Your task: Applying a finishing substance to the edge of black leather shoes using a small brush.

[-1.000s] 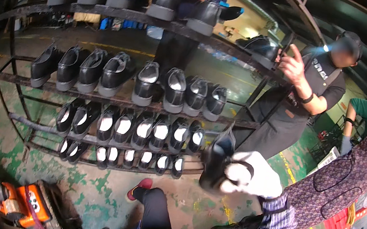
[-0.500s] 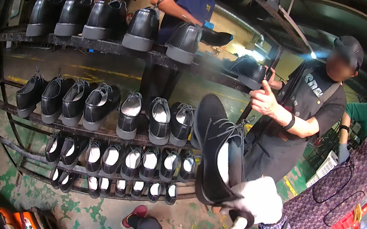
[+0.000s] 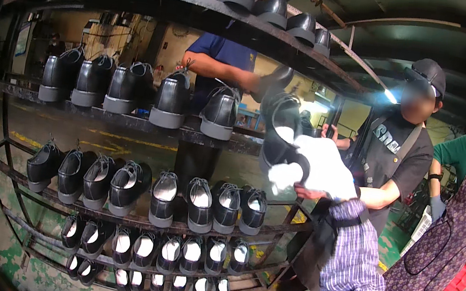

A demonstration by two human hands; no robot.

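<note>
now that the right hand (image 3: 322, 171) in its white glove has lifted the black shoe (image 3: 280, 131) from waist height, fingers clamped around it, it hangs just beside the rack's (image 3: 128, 124) second shelf, left hand unseen.

Metal rack (image 3: 128, 124) full of black shoes (image 3: 170, 103); two people standing right

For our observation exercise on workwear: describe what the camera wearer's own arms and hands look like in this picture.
Only one arm shows, the right. Its hand wears a white fabric glove, and the forearm is covered by a loose sleeve cover in purple and white check, gathered at the wrist by a dark band. The left arm is out of view.
</note>
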